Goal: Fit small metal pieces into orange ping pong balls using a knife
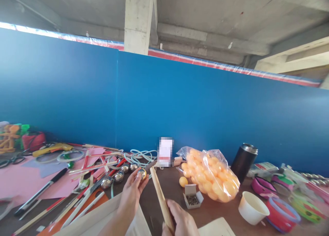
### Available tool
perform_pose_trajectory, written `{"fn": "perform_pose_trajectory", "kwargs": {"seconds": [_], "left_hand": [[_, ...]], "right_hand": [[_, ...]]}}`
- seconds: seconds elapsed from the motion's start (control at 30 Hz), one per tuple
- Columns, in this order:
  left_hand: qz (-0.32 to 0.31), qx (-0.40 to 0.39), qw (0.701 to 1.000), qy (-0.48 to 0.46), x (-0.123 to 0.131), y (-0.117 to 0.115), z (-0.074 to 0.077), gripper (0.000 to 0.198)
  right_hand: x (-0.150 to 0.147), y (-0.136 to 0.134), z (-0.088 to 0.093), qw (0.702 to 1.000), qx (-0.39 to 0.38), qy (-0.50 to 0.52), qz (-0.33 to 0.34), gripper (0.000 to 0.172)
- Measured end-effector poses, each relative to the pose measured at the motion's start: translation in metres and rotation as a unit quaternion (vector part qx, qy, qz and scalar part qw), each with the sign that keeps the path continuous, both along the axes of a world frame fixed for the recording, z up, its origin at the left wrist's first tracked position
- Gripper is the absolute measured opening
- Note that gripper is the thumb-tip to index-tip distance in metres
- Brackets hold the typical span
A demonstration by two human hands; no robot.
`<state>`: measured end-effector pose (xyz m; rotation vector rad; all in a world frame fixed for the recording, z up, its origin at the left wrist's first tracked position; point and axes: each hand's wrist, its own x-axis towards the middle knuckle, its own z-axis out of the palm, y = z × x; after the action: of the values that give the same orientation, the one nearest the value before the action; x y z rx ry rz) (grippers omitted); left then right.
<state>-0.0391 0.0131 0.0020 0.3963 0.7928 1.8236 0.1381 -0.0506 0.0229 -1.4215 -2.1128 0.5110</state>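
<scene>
My left hand [131, 191] is closed around a shiny silver ball [141, 174] with an orange-yellow patch on its side. My right hand [181, 219] grips the lower part of a flat wooden stick [159, 191], which tilts up and to the left beside the ball. Stick and ball look apart. Several more silver balls [119, 176] lie just left of my left hand. Under my left forearm is a pale open box or tray [102, 217], partly hidden. Near my right hand stands a small white box [193, 199] of tiny metal pieces.
A clear bag of orange balls [209, 174] sits at centre right, with one loose orange ball [183, 182]. Beyond are a black bottle [244, 162] and a white cup [253, 208]. Pens, sticks and pink paper [28, 174] clutter the left. A blue panel [164, 102] closes the back.
</scene>
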Motion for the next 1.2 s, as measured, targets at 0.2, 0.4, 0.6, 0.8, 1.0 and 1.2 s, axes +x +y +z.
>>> {"fn": "perform_pose_trajectory", "kwargs": {"seconds": [0.2, 0.4, 0.6, 0.8, 1.0, 1.2], "left_hand": [[0.004, 0.001, 1.000, -0.006, -0.0005, 0.0016, -0.0017, 0.016], [0.002, 0.002, 1.000, -0.011, -0.0012, 0.0002, -0.0004, 0.010], [-0.005, -0.007, 1.000, -0.009, -0.0012, -0.0016, -0.0007, 0.005], [-0.011, -0.021, 1.000, 0.005, -0.0013, -0.0006, -0.0012, 0.001], [-0.007, -0.031, 0.999, 0.010, -0.0009, -0.0008, -0.0009, 0.001], [-0.005, -0.037, 0.999, 0.012, -0.0006, -0.0006, -0.0023, 0.002]], "right_hand": [[0.0000, 0.0001, 0.0039, 1.000, -0.013, -0.006, 0.007, 0.055], [-0.0006, 0.0000, 0.0019, 0.999, -0.027, -0.021, -0.004, 0.053], [-0.0013, -0.0001, 0.0013, 0.999, -0.020, -0.029, -0.005, 0.054], [-0.0016, -0.0007, 0.0048, 1.000, -0.015, -0.025, 0.000, 0.055], [-0.0007, -0.0007, 0.0035, 1.000, -0.007, -0.027, 0.000, 0.053], [-0.0001, 0.0009, -0.0016, 0.999, -0.020, -0.041, -0.002, 0.050]]}}
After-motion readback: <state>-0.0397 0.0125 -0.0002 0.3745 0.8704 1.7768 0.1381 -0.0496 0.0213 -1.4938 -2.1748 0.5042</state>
